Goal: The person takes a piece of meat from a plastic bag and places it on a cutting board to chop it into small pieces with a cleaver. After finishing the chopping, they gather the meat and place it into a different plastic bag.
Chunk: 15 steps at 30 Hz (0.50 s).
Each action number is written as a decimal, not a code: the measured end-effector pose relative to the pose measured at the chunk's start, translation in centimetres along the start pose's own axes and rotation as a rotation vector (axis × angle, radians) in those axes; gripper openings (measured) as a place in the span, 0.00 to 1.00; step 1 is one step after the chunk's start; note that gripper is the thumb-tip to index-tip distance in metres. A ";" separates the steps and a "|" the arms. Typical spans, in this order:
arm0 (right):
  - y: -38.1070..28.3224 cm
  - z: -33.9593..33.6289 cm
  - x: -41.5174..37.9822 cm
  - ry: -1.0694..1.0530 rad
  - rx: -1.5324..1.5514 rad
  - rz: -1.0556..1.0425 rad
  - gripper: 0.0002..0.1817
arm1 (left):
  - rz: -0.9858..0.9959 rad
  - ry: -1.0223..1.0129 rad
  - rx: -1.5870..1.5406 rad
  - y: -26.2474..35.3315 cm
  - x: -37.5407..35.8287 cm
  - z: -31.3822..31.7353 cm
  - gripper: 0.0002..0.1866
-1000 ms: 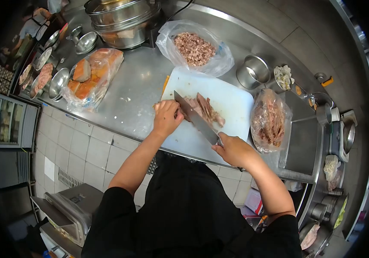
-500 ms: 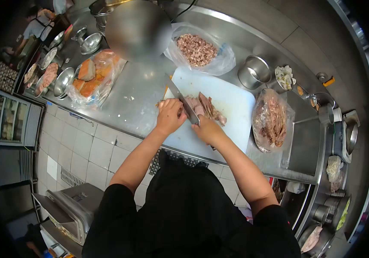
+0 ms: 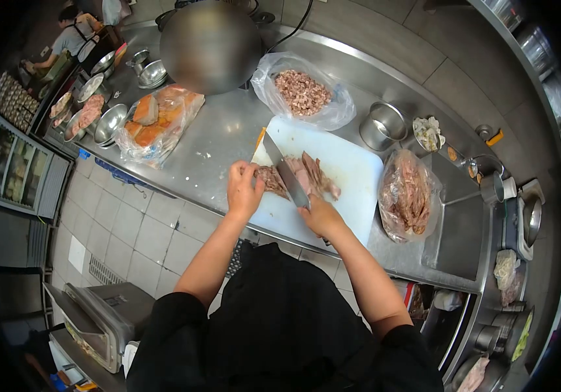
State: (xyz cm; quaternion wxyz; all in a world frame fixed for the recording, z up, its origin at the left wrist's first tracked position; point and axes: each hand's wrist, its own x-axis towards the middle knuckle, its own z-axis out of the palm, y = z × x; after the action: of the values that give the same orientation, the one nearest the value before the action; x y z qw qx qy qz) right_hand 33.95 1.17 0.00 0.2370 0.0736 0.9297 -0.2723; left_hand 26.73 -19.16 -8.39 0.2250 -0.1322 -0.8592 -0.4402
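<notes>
- While the right hand [image 3: 320,214] is clamped around the handle of one cleaver [image 3: 286,175], the blade lies slanted across the pile of sliced meat [image 3: 298,179] on the single white cutting board [image 3: 323,175].
- The left hand [image 3: 243,189] presses down on the left end of the meat, fingers curled together, just beside the blade.
- The board rests on the steel tabletop [image 3: 218,140], near its front edge.
- Three clear plastic bags are on the tabletop: one bag of diced meat [image 3: 302,92] behind the board, one bag of meat strips [image 3: 406,196] to the right of it, and one bag of browned chunks [image 3: 156,119] to the left.
- One steel pot [image 3: 383,125] stands between the diced-meat bag and the strip bag, with a small bowl [image 3: 427,132] just beside it.
- Several steel bowls [image 3: 109,122] cluster at the far left; the exact count is unclear.
- A blurred round patch [image 3: 210,44] hides what stands at the back.
- Another person [image 3: 68,36] works far off, upper left.
</notes>
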 end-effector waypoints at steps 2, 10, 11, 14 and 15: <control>-0.4 -0.4 -0.3 -0.032 0.030 0.031 0.21 | 0.122 -0.009 0.117 -0.3 -0.8 0.2 0.15; -0.6 -0.3 -0.5 -0.029 0.055 0.035 0.22 | 0.132 -0.341 0.195 1.8 -3.4 -1.1 0.11; -0.7 -0.3 -0.5 -0.032 0.051 0.028 0.22 | 0.140 -0.413 0.178 1.7 -3.4 -1.6 0.12; -0.6 -0.3 -0.8 -0.006 0.075 0.024 0.21 | 0.124 -0.261 0.130 0.8 -3.0 -1.8 0.13; -0.5 -0.4 -0.9 0.010 0.076 0.030 0.21 | 0.116 -0.256 0.135 0.7 -2.4 -1.7 0.13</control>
State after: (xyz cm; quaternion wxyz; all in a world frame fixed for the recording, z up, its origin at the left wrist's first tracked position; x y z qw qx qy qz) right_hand 34.45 0.94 0.97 0.2336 0.0978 0.9186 -0.3034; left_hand 29.59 -20.24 -8.22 0.1472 -0.2214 -0.8994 -0.3471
